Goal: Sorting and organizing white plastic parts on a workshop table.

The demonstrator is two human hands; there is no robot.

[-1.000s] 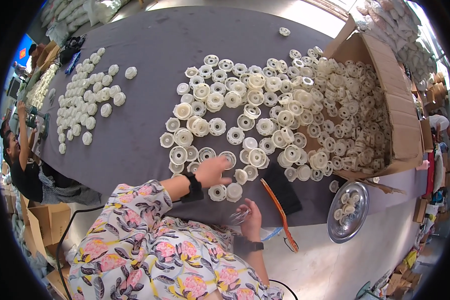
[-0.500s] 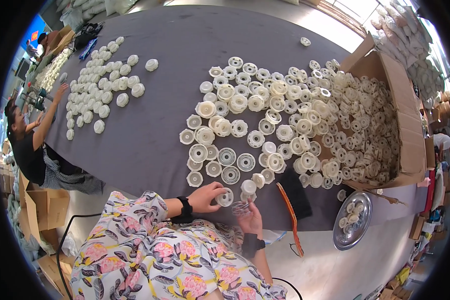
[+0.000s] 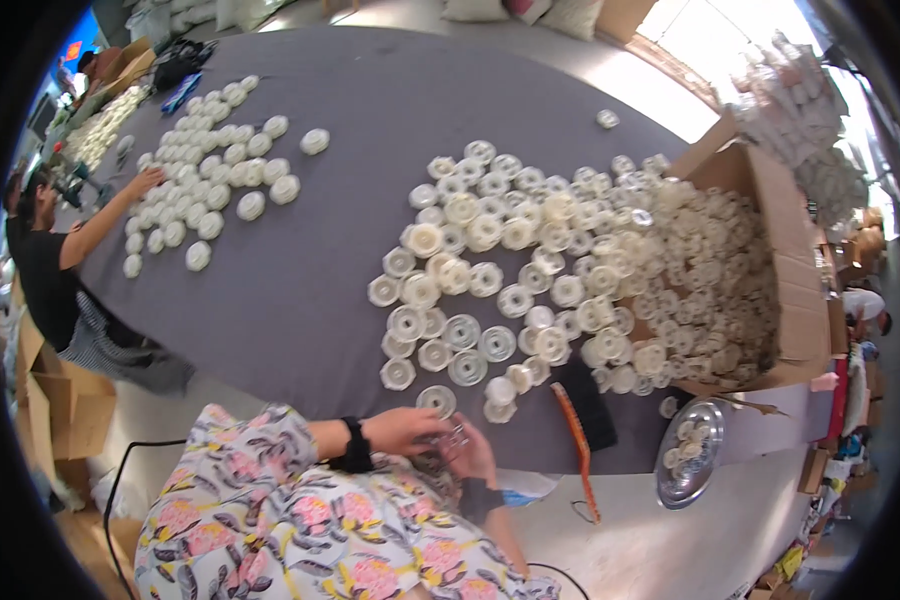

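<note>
Both my hands meet low at the table's near edge, slightly blurred. A small clear plastic piece with thin looped edges is between their fingertips. My right hand is closed around it from the right. My left hand has its fingers pressed together against it from the left. Just beyond my left fingertips a whitish round plastic part with a hole in its centre lies on the grey tablecloth. To its right are small stacked round parts.
Many round plastic parts spread from an open cardboard box lying on its side. A black pad and orange strip lie right of my hands, near a metal tray with several parts. At far left, another person's hand touches white parts.
My left hand has let go of the round part, which stays on the cloth. My hands have come together at the clear piece that my right hand held. The view has shifted slightly.
</note>
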